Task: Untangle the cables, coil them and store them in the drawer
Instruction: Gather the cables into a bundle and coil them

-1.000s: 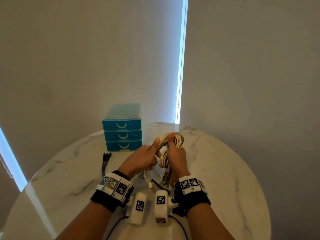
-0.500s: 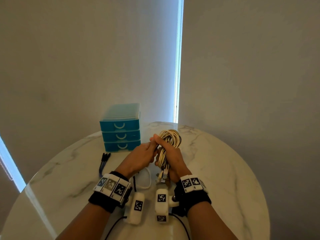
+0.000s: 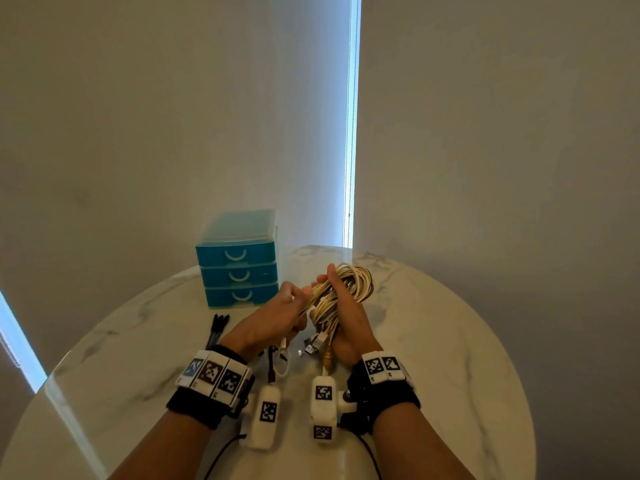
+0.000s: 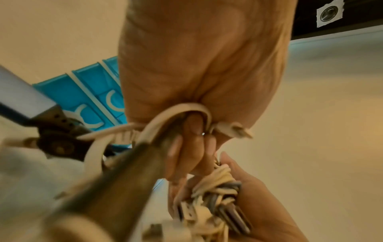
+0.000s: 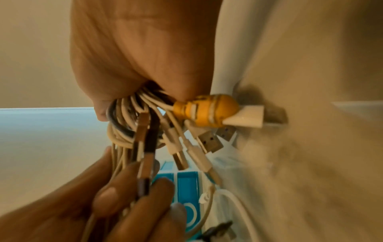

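Right fingers [image 3: 320, 280]: curled round the cable bundle [image 3: 349, 284], thumb laid over the strands; the grip sits mid-bundle, with the loops fanning above the fist and the plugs hanging below.
Left fingers [image 3: 301, 294]: pinching a few strands drawn sideways out of the bundle; in the left wrist view one cream loop [image 4: 178, 113] passes through the fist and a plug tip sticks out at its edge.
Right hand [image 3: 346, 323]: closed on the bundle, held above the table [image 3: 450, 341], in front and to the right of the drawer unit [image 3: 239, 261].
Left hand [image 3: 270, 323]: closed on the loose strands, touching the bundle on the side nearer the drawer unit.
Cable bundle: mostly cream cables with a darker one among them; several USB plugs [image 5: 209, 140] and a yellow bulbous plug [image 5: 207, 113] dangle at the end away from the drawer unit.
Handling (judged): light, limp and smooth-jacketed; strands likely slide past each other and spring out of a coil once released; plugs are the rigid parts likely to snag.
Where to hold (judged): clamp the crossing of the loops in one fist; draw single cables out by the cord just behind a plug.
Drawer unit: three teal drawers, all closed, at the far side of the table.
Beside drawer unit: a dark item [image 3: 218, 325], too small to identify, lies on the table in front and to its left.
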